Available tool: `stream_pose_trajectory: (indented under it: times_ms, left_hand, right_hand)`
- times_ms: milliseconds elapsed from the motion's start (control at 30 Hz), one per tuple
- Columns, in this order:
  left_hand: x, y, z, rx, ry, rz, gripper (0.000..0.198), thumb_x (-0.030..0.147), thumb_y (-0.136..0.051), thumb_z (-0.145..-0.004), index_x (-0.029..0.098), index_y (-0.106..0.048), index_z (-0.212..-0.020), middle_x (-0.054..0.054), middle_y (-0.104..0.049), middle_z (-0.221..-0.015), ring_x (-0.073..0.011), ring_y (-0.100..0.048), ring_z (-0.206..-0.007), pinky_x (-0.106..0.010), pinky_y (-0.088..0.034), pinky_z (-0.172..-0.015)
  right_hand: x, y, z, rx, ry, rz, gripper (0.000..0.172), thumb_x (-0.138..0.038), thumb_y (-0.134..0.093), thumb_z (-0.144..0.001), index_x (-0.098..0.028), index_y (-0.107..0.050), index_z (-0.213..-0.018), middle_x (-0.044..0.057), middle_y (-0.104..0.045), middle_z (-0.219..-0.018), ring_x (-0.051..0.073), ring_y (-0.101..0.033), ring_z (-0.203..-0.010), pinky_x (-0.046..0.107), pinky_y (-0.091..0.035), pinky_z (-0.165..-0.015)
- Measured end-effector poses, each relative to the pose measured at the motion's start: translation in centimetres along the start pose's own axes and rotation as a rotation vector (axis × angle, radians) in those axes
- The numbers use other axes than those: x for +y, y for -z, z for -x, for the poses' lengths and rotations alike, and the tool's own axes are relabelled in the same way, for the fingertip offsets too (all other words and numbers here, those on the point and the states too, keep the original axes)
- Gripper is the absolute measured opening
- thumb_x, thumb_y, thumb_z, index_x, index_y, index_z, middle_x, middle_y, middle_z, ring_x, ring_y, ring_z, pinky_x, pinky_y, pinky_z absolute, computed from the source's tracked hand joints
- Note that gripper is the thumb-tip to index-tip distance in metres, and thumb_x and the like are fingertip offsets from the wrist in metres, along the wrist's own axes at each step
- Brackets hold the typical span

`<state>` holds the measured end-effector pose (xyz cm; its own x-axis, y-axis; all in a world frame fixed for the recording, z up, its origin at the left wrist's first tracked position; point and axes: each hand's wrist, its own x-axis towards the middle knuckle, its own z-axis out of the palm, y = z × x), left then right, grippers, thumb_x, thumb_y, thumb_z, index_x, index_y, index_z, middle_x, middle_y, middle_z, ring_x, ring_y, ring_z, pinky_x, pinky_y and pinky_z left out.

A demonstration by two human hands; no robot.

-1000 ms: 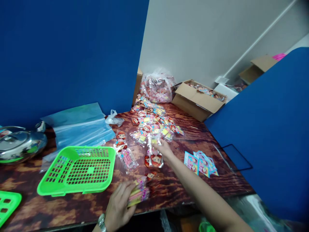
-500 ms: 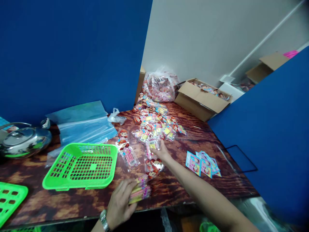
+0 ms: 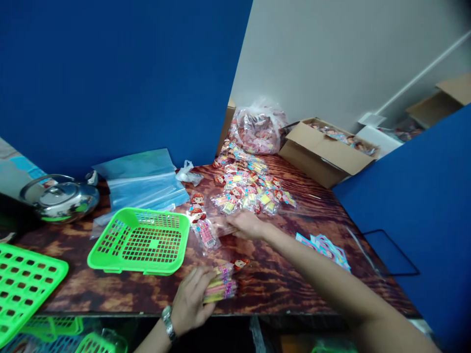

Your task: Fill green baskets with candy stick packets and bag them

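My left hand (image 3: 191,300) rests near the table's front edge with its fingers curled over a small stack of candy packets (image 3: 222,284) topped by a red-haired doll head. My right hand (image 3: 246,224) reaches forward, palm down, pressing on a clear packet at the near end of a long pile of the same packets (image 3: 250,185). Two more doll packets (image 3: 201,221) lie between that hand and a green plastic basket (image 3: 142,241).
Blue partitions stand behind and at the right. Clear plastic bags (image 3: 142,181), a steel kettle (image 3: 61,198) and another green basket (image 3: 25,284) lie left. A full bag of packets (image 3: 257,128) and an open carton (image 3: 326,152) sit behind. Printed cards (image 3: 324,244) lie right.
My right hand has lowered the packet it held onto the table and moved left towards the two doll packets. The left hand stays on its stack. The view has shifted right.
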<state>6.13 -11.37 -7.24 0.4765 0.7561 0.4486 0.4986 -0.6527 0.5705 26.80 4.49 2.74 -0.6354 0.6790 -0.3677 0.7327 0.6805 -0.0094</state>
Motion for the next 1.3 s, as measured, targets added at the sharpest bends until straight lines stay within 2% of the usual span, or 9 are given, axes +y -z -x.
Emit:
stream_pose_trajectory:
  times_ms: [200, 367, 467, 600, 733, 867, 1000, 1167, 1300]
  left_hand:
    - [0.1, 0.2, -0.1, -0.017, 0.022, 0.036, 0.057, 0.014, -0.053, -0.069, 0.016, -0.042, -0.124, -0.012, -0.058, -0.111, -0.0239, -0.057, -0.101, -0.039, -0.050, -0.086]
    - [0.4, 0.3, -0.3, -0.022, 0.042, 0.045, 0.056, 0.015, -0.052, -0.069, 0.017, -0.043, -0.124, -0.011, -0.059, -0.111, -0.0233, -0.057, -0.102, -0.038, -0.049, -0.087]
    - [0.5, 0.4, -0.4, -0.018, 0.043, 0.040, 0.054, 0.016, -0.052, -0.069, 0.017, -0.044, -0.123, -0.011, -0.060, -0.109, -0.0228, -0.059, -0.100, -0.038, -0.049, -0.087]
    - [0.5, 0.6, -0.4, 0.026, 0.038, 0.027, 0.054, 0.020, -0.054, -0.072, 0.015, -0.041, -0.124, -0.012, -0.062, -0.109, -0.0226, -0.060, -0.099, -0.036, -0.049, -0.087]
    - [0.6, 0.9, -0.5, -0.024, 0.028, 0.029, 0.046, 0.021, -0.055, -0.076, 0.016, -0.044, -0.121, -0.012, -0.060, -0.110, -0.0223, -0.058, -0.101, -0.036, -0.049, -0.088]
    - [1.0, 0.8, -0.3, -0.045, 0.063, -0.002, 0.043, 0.023, -0.055, -0.079, 0.016, -0.046, -0.120, -0.014, -0.055, -0.115, -0.0234, -0.055, -0.105, -0.037, -0.049, -0.088]
    - [1.6, 0.5, 0.0, 0.078, 0.110, -0.134, 0.041, 0.023, -0.059, -0.074, 0.018, -0.053, -0.115, -0.016, -0.044, -0.126, -0.0300, -0.046, -0.115, -0.047, -0.046, -0.092]
    - [2.3, 0.4, -0.1, 0.141, 0.192, -0.116, 0.038, 0.018, -0.067, -0.070, 0.022, -0.062, -0.108, -0.008, 0.006, -0.153, -0.0455, -0.010, -0.136, -0.063, -0.029, -0.101]
    - [2.4, 0.4, -0.2, 0.086, 0.242, 0.002, 0.043, 0.014, -0.067, -0.070, 0.019, -0.061, -0.112, -0.008, 0.017, -0.153, -0.0441, -0.011, -0.137, -0.055, -0.033, -0.103]
  right_hand:
    - [-2.3, 1.6, -5.3, 0.163, 0.838, 0.419, 0.017, -0.017, -0.050, -0.088, -0.024, -0.064, -0.083, -0.002, -0.055, -0.128, 0.024, -0.041, -0.123, 0.044, -0.031, -0.097]
    - [-3.3, 0.2, -7.8, 0.193, 1.057, 0.506, 0.019, -0.022, -0.047, -0.091, -0.025, -0.064, -0.086, 0.002, -0.062, -0.114, 0.021, -0.044, -0.120, 0.046, -0.026, -0.101]
    - [-3.3, 0.8, -6.4, 0.197, 1.005, 0.497, 0.021, -0.023, -0.042, -0.093, -0.024, -0.063, -0.088, 0.004, -0.065, -0.091, 0.019, -0.058, -0.094, 0.045, -0.029, -0.099]
    - [-4.0, 1.2, -3.3, 0.146, 0.582, 0.299, 0.024, -0.030, -0.044, -0.092, -0.023, -0.055, -0.113, 0.007, -0.064, -0.092, 0.018, -0.059, -0.074, 0.036, -0.044, -0.075]
    - [-5.1, -0.1, -1.6, 0.092, 0.339, 0.074, 0.071, -0.036, -0.062, -0.080, -0.022, -0.026, -0.140, 0.011, -0.060, -0.105, 0.022, -0.061, -0.078, 0.030, -0.046, -0.062]
    - [-5.5, -1.0, -1.0, 0.102, 0.278, -0.037, 0.085, -0.045, -0.070, -0.072, -0.015, -0.027, -0.139, 0.016, -0.058, -0.112, 0.027, -0.060, -0.093, 0.032, -0.048, -0.067]
    - [-5.4, -0.9, -0.2, 0.027, 0.244, -0.028, 0.054, -0.038, -0.069, -0.074, -0.016, -0.048, -0.120, 0.011, -0.063, -0.105, 0.025, -0.062, -0.087, 0.030, -0.048, -0.065]
    - [-5.0, -1.4, 0.7, 0.056, 0.267, -0.150, 0.056, -0.044, -0.067, -0.075, -0.018, -0.049, -0.121, 0.011, -0.063, -0.107, 0.024, -0.062, -0.091, 0.031, -0.048, -0.071]
    - [-4.2, -2.1, 1.5, 0.109, 0.306, -0.254, 0.063, -0.060, -0.054, -0.080, -0.019, -0.046, -0.127, 0.013, -0.061, -0.112, 0.023, -0.061, -0.095, 0.032, -0.047, -0.077]
